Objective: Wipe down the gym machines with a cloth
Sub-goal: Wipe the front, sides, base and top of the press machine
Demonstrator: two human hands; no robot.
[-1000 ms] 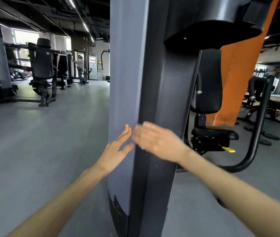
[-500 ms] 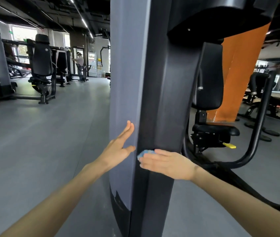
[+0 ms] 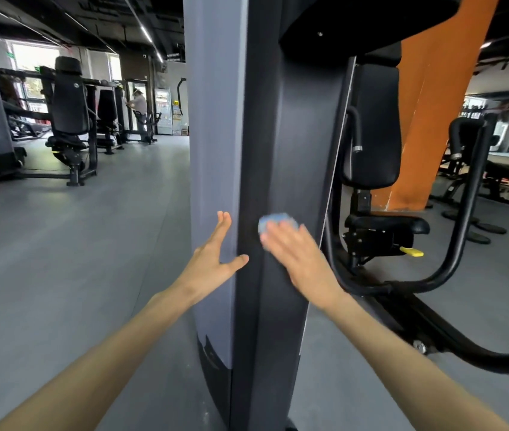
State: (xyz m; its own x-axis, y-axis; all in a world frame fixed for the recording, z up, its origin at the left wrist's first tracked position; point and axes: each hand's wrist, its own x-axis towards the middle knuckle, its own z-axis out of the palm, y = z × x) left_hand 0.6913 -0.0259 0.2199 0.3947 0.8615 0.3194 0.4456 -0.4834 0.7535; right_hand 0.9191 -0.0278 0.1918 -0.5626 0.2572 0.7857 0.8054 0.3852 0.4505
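Motion blur smears the right hand (image 3: 296,255), which sits higher on the dark grey front panel (image 3: 293,135) of the tall gym machine column (image 3: 265,337) than half a second ago. It has also turned: the fingers, which then pointed left across the panel, now point up and slightly left. They lie straight and flat, pressing the small light-blue cloth (image 3: 275,219) against the panel, and the cloth shows just past the fingertips. The left hand (image 3: 212,264) stays where it was, fingers straight and together on the blue-grey side panel (image 3: 212,119), thumb spread across the column's corner edge. A round mark on the distant black seat back (image 3: 69,98) and the labels on the glass-door cooler (image 3: 163,112) are too small to read.
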